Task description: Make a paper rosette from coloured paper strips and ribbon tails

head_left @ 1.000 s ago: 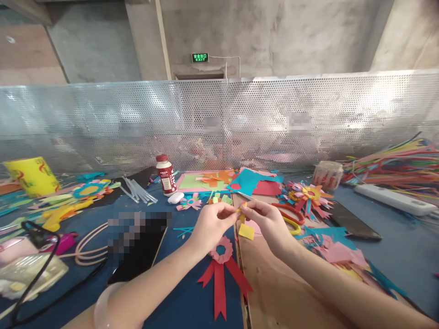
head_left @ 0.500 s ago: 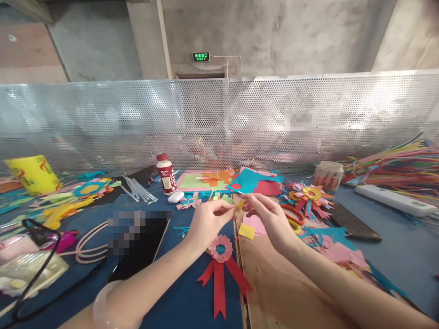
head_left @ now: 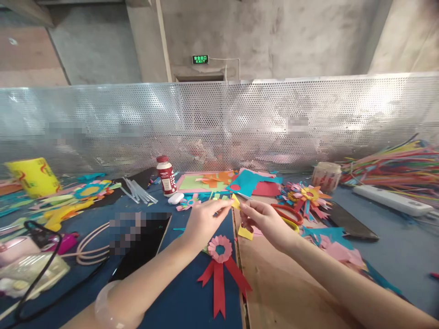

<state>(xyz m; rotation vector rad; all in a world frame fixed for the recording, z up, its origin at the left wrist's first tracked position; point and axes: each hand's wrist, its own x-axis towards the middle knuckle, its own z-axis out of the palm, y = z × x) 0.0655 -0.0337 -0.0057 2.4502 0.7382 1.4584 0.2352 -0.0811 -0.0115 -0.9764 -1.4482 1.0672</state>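
Observation:
A small piece of yellow paper (head_left: 235,201) is pinched between the fingertips of my left hand (head_left: 209,219) and my right hand (head_left: 262,220). Both hands are closed and almost meet over the middle of the table. Just below them lies a paper rosette (head_left: 219,262) with a pleated pink ring, a blue centre and red ribbon tails. A second yellow paper piece (head_left: 245,232) rests under my right hand, on pink paper that is mostly covered. Behind that hand, scissors with red and yellow handles (head_left: 290,214) are partly hidden.
A bottle (head_left: 166,176) and a white earbud case (head_left: 176,198) stand behind my left hand. Coloured paper sheets (head_left: 250,182) lie at the back. A finished paper flower (head_left: 308,195), a dark phone (head_left: 353,221) and a power strip (head_left: 393,200) are right; a black tablet (head_left: 146,249) is left.
The yellow paper piece has turned and shows more clearly between my fingertips. My right hand has shifted slightly left and down. The rosette stays where it was.

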